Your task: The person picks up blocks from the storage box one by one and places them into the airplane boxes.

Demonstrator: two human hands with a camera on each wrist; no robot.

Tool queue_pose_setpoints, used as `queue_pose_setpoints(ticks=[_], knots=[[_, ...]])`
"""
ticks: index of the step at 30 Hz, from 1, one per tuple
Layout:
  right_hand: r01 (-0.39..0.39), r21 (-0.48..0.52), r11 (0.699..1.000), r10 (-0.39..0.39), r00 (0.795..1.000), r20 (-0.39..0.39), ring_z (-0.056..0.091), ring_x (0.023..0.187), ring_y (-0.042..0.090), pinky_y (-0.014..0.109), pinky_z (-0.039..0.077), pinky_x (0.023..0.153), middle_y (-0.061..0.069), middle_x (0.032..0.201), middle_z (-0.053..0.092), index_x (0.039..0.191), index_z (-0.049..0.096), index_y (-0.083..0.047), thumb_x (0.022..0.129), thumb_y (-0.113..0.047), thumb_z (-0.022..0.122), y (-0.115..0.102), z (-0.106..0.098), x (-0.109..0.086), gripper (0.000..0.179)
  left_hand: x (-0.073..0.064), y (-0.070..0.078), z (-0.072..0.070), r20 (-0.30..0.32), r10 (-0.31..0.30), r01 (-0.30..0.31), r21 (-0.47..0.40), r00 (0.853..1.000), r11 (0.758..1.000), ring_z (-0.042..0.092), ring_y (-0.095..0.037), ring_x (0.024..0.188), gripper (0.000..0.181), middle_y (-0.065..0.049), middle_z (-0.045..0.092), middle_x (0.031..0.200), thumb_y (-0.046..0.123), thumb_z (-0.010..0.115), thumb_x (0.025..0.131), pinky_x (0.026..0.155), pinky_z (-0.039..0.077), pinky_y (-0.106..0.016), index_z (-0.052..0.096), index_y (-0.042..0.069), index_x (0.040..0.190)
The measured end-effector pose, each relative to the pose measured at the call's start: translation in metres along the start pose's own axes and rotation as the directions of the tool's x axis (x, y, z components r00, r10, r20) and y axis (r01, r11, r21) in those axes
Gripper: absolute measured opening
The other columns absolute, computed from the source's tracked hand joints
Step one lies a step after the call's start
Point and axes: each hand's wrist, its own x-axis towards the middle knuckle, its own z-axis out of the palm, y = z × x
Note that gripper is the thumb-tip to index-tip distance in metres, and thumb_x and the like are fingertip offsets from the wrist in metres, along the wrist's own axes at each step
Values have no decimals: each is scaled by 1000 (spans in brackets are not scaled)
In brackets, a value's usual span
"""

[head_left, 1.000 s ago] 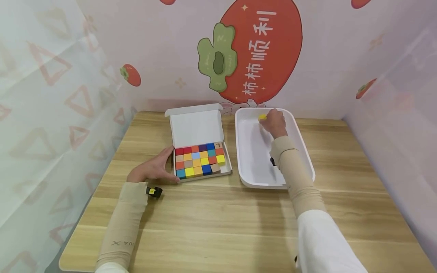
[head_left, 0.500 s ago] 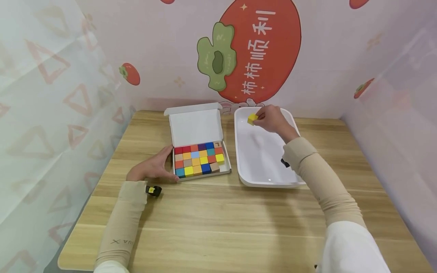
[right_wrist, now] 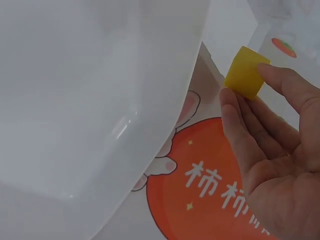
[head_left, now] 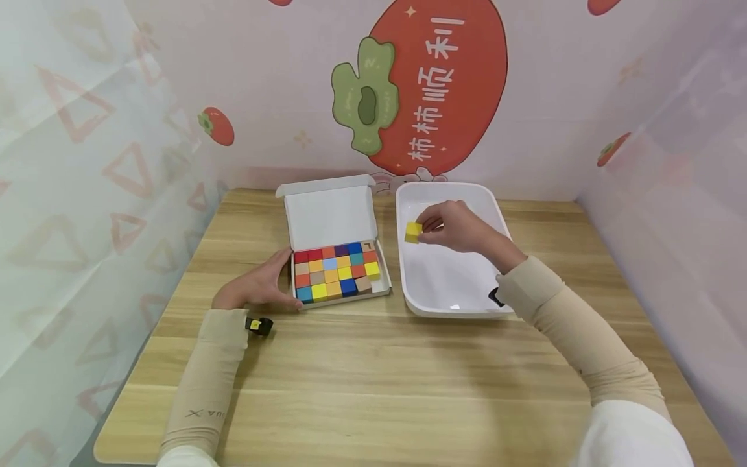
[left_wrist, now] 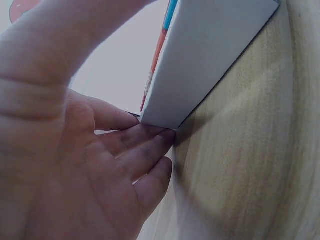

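Note:
My right hand (head_left: 458, 227) pinches a yellow cube (head_left: 413, 231) between thumb and fingertips, above the left part of a white plastic tray (head_left: 449, 310). The right wrist view shows the same cube (right_wrist: 247, 72) held at the fingertips. On the left, my left hand (head_left: 262, 283) holds the left side of a white cardboard box (head_left: 344, 303), thumb at its front corner and fingers at the back one. Rows of coloured cubes (head_left: 331, 264) fill most of the box; a gap shows at its front right corner. In the left wrist view, fingertips touch the box's end wall (left_wrist: 200, 60).
The box's lid (head_left: 331, 217) stands raised at the back. A wooden table (head_left: 373, 389) carries both box and tray. Behind it rises a printed wall covering (head_left: 280, 84), with side sheets at left and right.
My right hand has lifted the yellow cube from the tray's far end and carried it left and nearer. My left hand stays at the box.

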Motion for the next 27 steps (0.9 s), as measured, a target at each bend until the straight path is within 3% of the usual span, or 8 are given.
queue_pose_setpoints(ticks=[7,15,27], knots=[[91,37,995,-94,993,68,73,99,21,38,65,94,8,113,79,123,77,-7,92,-15,83,-12,16,-9,32,-1,-1,0,4,1,-1,-7,1000,1000,27,-37,152,135,-17,22,170,49,94,76,129,26,-65,5,7,168],[122,72,990,-131,980,149,75,102,18,36,64,95,4,117,80,126,78,-11,92,-15,84,-21,39,-5,35,0,-3,0,-1,16,-16,-19,1000,1000,27,-37,152,136,-17,23,170,48,95,75,129,25,-65,5,8,169],[177,-17,984,-169,963,211,70,90,15,27,64,86,3,114,79,122,80,-10,89,-9,85,-35,65,12,34,2,-6,1,2,20,-20,6,1000,1000,24,-38,155,137,-18,18,173,53,93,76,129,24,-65,3,8,169]])
